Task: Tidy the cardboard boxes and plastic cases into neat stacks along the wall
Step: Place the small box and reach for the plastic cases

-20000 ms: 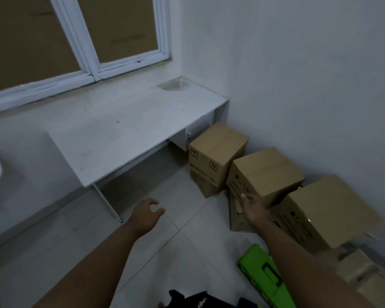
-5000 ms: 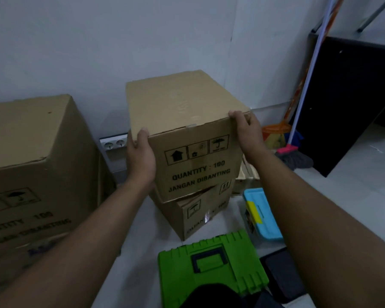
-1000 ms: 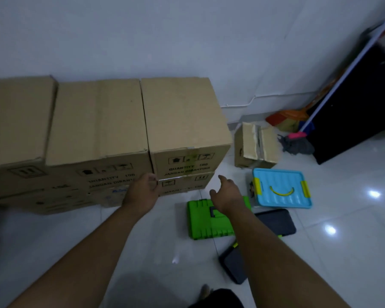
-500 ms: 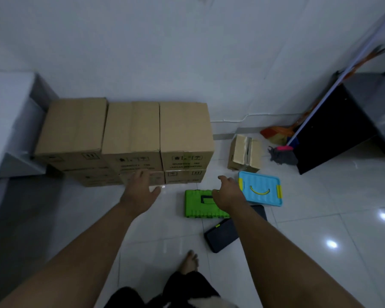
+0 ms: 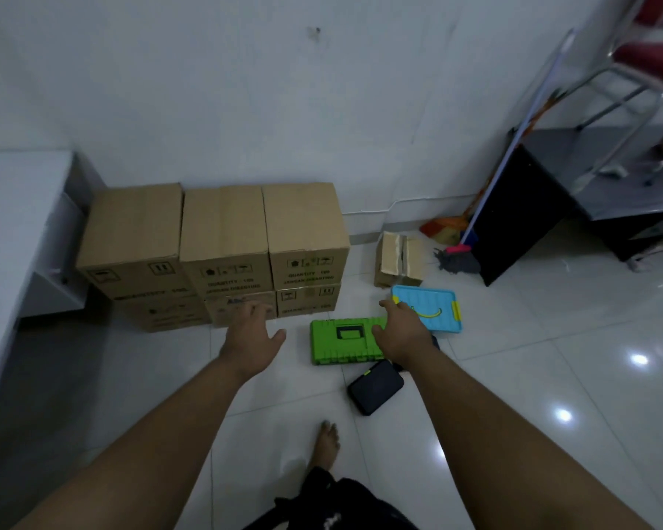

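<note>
Cardboard boxes (image 5: 223,227) stand in three adjacent stacks against the white wall (image 5: 245,109). Each stack is two tiers high, the sides touch, and the printed faces point toward the camera. The left stack sits just beside the end of a white tabletop (image 5: 12,208).

A small cardboard box (image 5: 399,258) with a torn top sits on the tiled floor (image 5: 552,338), apart from the stacks and to their right. Three cases lie flat on the floor in front of the stacks:
- A green plastic case (image 5: 341,342) with its handle recess facing up, near the right stack.
- A blue plastic case (image 5: 433,304) with yellow latches, just beside the green case's far right corner.
- A dark case (image 5: 376,386) nearer the camera, at the green case's near right corner.

The left hand (image 5: 251,338) is extended with its fingers relaxed and spread, and it holds nothing. The right hand (image 5: 402,330) is likewise slack-fingered and empty. It overlaps the right end of the green case in view, but contact cannot be confirmed.

A broom (image 5: 460,248) leans at the wall beside a black cabinet (image 5: 521,216). A bare foot (image 5: 326,445) rests on the floor below the hands.
</note>
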A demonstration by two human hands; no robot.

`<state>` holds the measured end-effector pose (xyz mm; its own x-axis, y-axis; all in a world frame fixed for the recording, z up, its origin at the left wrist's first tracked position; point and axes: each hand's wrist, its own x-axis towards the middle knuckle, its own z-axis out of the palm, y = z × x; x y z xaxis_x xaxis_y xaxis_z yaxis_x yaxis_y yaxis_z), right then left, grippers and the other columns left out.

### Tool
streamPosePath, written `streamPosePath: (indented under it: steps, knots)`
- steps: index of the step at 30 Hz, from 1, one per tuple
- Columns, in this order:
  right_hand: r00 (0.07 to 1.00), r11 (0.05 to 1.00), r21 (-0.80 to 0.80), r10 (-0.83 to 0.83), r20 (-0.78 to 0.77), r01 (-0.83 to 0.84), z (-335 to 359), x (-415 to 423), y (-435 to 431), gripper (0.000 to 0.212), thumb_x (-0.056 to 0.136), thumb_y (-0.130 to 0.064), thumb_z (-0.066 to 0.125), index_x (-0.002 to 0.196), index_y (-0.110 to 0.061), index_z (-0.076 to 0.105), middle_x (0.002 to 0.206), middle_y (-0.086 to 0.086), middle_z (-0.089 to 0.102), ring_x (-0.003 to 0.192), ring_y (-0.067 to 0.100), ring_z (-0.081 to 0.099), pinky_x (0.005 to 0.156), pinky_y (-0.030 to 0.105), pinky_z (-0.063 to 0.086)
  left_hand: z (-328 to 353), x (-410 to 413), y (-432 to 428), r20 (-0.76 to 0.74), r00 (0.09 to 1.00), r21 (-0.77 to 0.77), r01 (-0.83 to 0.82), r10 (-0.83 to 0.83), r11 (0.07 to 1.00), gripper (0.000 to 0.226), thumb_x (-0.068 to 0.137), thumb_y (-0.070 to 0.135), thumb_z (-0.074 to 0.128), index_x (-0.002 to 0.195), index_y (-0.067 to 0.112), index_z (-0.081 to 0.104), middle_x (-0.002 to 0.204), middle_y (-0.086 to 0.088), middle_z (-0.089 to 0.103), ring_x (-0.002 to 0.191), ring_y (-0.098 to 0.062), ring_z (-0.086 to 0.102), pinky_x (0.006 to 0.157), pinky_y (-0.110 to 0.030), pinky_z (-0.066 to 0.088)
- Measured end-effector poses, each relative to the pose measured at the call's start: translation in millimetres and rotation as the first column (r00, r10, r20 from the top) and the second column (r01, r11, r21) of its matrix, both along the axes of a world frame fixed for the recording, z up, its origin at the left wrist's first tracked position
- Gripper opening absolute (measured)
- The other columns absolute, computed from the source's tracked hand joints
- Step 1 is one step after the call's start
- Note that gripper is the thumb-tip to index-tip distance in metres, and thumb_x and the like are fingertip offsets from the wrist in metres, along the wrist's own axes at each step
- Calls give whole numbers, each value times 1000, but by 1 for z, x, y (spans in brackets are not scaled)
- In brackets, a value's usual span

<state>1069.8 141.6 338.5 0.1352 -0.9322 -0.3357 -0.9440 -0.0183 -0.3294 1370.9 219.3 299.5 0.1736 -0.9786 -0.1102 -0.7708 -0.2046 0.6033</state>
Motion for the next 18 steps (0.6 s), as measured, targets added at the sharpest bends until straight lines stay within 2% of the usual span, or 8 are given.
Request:
streamPosePath:
  steps: [6, 11, 16, 18]
  knots:
    - [999, 997, -51, -51, -12, 50, 21, -59, 26, 63, 97, -39, 58, 154, -22, 39, 146, 11, 45, 132, 33, 46, 102, 48, 48, 20, -52, 6, 36, 996, -43, 77, -75, 996, 53, 93, 42, 70, 137, 15, 56, 138, -6, 47, 127, -27, 46, 101, -36, 39]
    - [991, 988, -81, -134, 11, 134, 29, -116, 22, 62, 97, -40, 58, 154, -25, 38, 147, 9, 43, 132, 31, 46, 104, 49, 48, 31, -99, -5, 45, 989, -55, 141, -138, 988, 51, 95, 42, 67, 137, 16, 54, 139, -4, 44, 122, -25, 50, 99, -36, 44]
    - [983, 980, -79, -181, 11, 182, 29, -203, 3, 65, 96, -41, 57, 156, -25, 36, 148, 7, 42, 134, 29, 45, 107, 47, 47, 26, -178, -42, 41, 985, -45, 172, -170, 984, 53, 95, 44, 65, 138, 16, 52, 140, -5, 41, 128, -28, 46, 105, -44, 44]
    - [987, 983, -78, -163, 7, 163, 30, -243, -10, 66, 96, -41, 58, 155, -23, 37, 147, 8, 43, 133, 30, 46, 107, 47, 47, 21, -220, -58, 42, 986, -38, 165, -164, 986, 54, 96, 43, 65, 139, 14, 51, 141, -7, 41, 129, -28, 44, 105, -43, 43]
